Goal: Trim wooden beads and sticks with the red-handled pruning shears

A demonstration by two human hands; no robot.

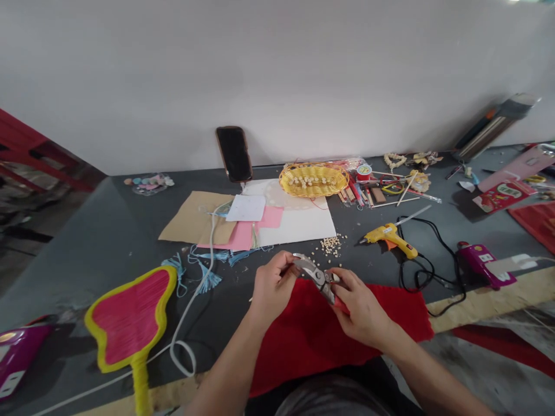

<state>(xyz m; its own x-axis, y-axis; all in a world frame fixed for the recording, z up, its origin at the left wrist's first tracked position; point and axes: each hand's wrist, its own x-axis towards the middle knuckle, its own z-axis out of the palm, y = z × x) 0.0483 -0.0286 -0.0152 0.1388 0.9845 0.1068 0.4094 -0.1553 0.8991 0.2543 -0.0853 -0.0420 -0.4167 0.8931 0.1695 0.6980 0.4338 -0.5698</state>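
Observation:
My right hand is closed around the red handles of a pair of metal cutting pliers, whose jaws point left toward my left hand. My left hand is pinched at the jaws, holding something small I cannot make out. Both hands hover over a red cloth at the table's near edge. A small heap of pale beads lies just beyond the pliers.
A yellow glue gun with a black cord lies to the right. A yellow basket of beads, a phone leaning on the wall, paper sheets, blue tassels, a pink and yellow fan and a white cable surround the hands.

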